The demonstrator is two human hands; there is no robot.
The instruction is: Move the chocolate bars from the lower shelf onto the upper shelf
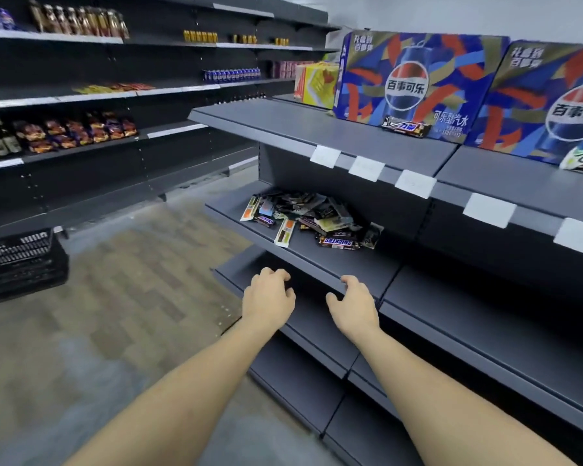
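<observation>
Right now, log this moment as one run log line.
left hand empty, open | right hand empty, open | chocolate bars piled on lower shelf | one bar on upper shelf

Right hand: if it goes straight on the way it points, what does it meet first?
Likely the front edge of the lower shelf, with the chocolate bars beyond; the right hand holds nothing. Depth is unclear.

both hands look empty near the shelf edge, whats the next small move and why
Probably reach the right hand forward to the Snickers bar at the front of the pile on the lower shelf. Both it and the left hand hold nothing, and that bar lies nearest.
</observation>
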